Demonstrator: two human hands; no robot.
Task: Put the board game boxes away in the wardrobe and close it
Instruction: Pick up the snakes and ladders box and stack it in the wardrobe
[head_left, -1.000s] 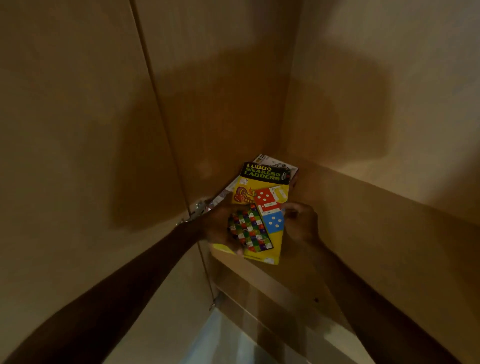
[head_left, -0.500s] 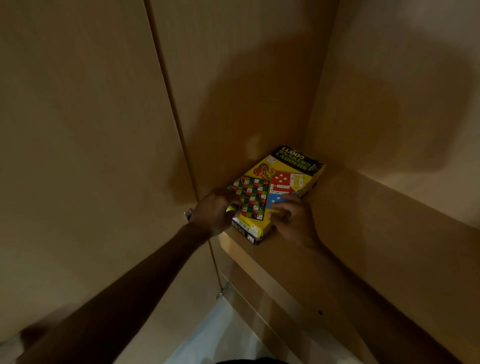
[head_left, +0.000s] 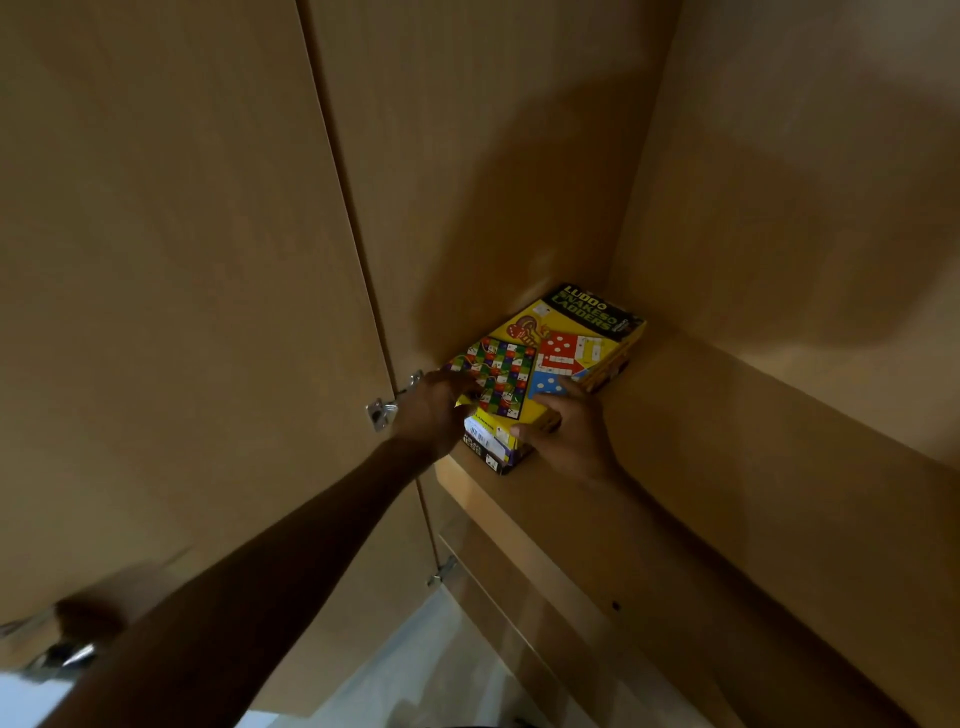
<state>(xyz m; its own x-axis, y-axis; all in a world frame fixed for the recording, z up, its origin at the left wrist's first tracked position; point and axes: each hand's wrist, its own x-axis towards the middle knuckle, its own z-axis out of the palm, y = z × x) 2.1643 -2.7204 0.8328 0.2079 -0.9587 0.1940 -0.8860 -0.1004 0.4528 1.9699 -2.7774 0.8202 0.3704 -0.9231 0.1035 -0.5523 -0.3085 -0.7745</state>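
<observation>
A yellow Ludo and Snakes & Ladders box lies flat in the back left corner of the wardrobe shelf, on top of a darker box whose near end shows beneath it. My left hand rests on the stack's near left corner, fingers on the top box. My right hand presses on the top box's near right corner, fingers spread over its edge. Both hands touch the boxes without lifting them.
The open wardrobe door stands at the left, with a metal hinge beside my left hand and another hinge lower down. The shelf's front edge runs diagonally below the boxes. Bare shelf stretches to the right.
The boxes went from held tilted above the shelf to lying flat in the corner, and have since slid a little deeper. Both hands stay on the near end.
</observation>
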